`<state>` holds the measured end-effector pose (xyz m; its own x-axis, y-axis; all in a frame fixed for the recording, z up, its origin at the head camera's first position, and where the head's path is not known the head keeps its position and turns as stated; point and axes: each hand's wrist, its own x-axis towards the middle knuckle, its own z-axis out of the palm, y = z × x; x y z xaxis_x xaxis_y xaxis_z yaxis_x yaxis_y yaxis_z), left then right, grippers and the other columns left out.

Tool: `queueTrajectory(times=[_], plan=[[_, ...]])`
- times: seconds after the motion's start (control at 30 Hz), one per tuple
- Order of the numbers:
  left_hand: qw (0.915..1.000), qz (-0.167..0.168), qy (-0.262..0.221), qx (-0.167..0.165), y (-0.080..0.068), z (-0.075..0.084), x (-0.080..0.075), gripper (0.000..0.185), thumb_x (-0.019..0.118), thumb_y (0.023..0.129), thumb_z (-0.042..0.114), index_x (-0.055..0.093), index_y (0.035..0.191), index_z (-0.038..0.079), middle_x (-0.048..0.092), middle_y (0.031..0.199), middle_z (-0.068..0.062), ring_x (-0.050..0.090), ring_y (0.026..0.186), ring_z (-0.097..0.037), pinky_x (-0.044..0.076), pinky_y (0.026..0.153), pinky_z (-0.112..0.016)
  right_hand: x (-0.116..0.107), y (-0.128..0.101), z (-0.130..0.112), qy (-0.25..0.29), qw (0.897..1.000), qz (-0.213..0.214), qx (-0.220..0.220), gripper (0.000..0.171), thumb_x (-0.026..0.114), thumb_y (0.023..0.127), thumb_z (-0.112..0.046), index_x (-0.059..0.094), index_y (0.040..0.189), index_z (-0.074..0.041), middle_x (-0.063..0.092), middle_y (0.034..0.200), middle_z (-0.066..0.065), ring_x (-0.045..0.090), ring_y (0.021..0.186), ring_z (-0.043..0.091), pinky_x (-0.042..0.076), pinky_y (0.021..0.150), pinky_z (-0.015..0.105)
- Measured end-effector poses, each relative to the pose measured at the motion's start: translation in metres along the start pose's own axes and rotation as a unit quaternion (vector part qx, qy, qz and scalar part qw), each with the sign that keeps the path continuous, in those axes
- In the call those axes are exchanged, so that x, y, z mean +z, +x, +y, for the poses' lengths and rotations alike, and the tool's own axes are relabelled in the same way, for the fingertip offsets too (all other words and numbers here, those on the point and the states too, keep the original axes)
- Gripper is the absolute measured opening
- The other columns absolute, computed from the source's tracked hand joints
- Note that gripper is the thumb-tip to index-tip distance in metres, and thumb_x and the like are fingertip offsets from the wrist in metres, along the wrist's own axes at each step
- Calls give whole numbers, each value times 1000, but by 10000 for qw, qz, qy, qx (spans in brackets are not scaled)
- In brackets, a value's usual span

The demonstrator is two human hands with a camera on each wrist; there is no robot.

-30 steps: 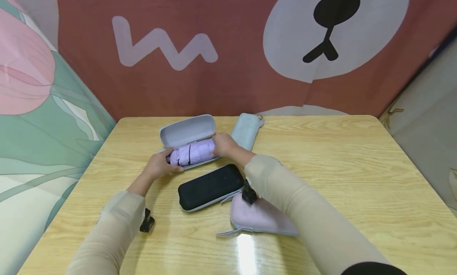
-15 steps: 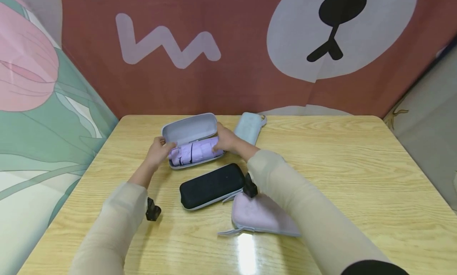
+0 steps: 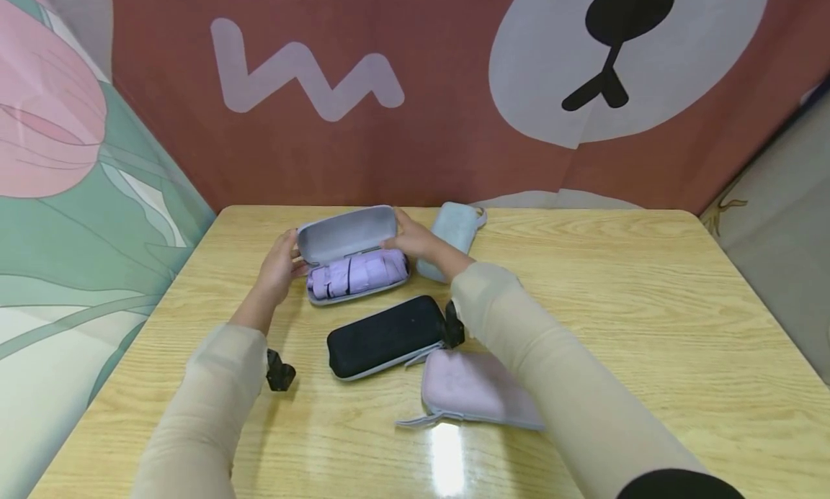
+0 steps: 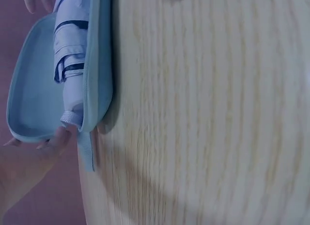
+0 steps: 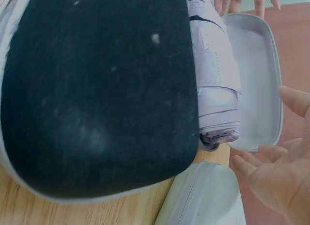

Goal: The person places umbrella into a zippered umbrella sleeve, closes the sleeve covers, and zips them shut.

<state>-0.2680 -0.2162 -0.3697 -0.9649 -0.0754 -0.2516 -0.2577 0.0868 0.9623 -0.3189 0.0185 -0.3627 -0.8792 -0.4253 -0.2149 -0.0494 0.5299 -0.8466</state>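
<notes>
On a wooden table, a pink pouch lies nearest, then a closed black case. Beyond it, a folded lilac umbrella rests inside an open grey case. The left hand and right hand, fingers relaxed, touch the raised lid's two ends. A pale blue pouch lies farthest.

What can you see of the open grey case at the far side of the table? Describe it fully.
The grey case is a hard-looking oblong clamshell with rounded ends. It lies open on the wooden table, its lid raised behind the base. A folded lilac umbrella lies lengthwise inside. The left hand touches the lid's left end, the right hand its right end. A pale blue case lies just beyond.
</notes>
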Motion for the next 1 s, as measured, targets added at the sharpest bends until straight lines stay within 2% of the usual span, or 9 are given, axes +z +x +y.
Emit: queueTrajectory(times=[0.17,0.23,0.4,0.53,0.6,0.67,0.77,0.93,1.0], plan=[[9991,233,-342,-28,-4,1,-3,53,20,94,40,24,129,1,28,127,-29,38,108,-40,33,92,-39,0,-1,-5,456,9987,54,213,74,51,87,-31,1,140,-21,11,143,4,15,128,18,18,101,35],[9989,249,-399,-9,-5,1,-3,48,22,93,40,30,119,0,29,125,-29,38,107,-39,33,92,-40,1,0,-7,355,9989,187,230,71,50,86,-35,6,140,-20,13,142,5,17,127,18,20,100,35],[9978,300,-589,26,-6,-1,-4,23,35,92,34,37,96,12,39,114,-22,45,102,-33,33,92,-41,4,0,-8,-222,9974,594,340,64,45,86,-42,18,139,-18,14,141,11,19,126,25,24,97,41],[9975,345,-614,71,-7,-1,-5,18,42,91,30,38,91,13,45,100,-11,53,90,-23,35,91,-39,5,1,-5,-207,9957,818,377,59,45,87,-42,27,136,-16,22,138,11,22,124,25,25,96,41],[9974,312,-642,80,-7,-1,-5,17,43,91,29,38,90,12,45,98,-9,52,90,-21,35,91,-39,5,1,-3,70,9950,930,344,54,46,87,-41,32,132,-14,30,134,10,30,120,23,31,93,38],[9979,236,-597,83,-7,-2,-5,18,43,90,28,37,91,11,44,101,-11,50,97,-24,33,93,-38,5,1,-2,371,9934,1044,282,48,47,87,-39,36,125,-12,38,128,9,41,111,22,37,86,36],[9989,65,-446,118,-7,-3,-5,22,44,90,26,36,97,6,39,111,-18,41,110,-30,30,95,-37,6,0,-2,647,9896,1270,210,42,46,87,-39,41,117,-10,46,116,9,49,97,20,42,74,31],[9993,-309,20,215,-9,-7,-5,46,45,90,24,31,118,-10,32,120,-23,32,115,-31,26,97,-36,5,-3,-1,667,9840,1635,224,38,46,88,-37,53,107,-6,54,90,8,50,73,19,40,60,27],[9977,-485,415,208,-10,-8,-7,54,47,89,25,28,125,-10,32,122,-21,31,115,-30,25,98,-37,6,-3,1,589,9835,1685,306,34,47,88,-36,57,97,-5,53,80,6,48,65,17,39,56,25]])
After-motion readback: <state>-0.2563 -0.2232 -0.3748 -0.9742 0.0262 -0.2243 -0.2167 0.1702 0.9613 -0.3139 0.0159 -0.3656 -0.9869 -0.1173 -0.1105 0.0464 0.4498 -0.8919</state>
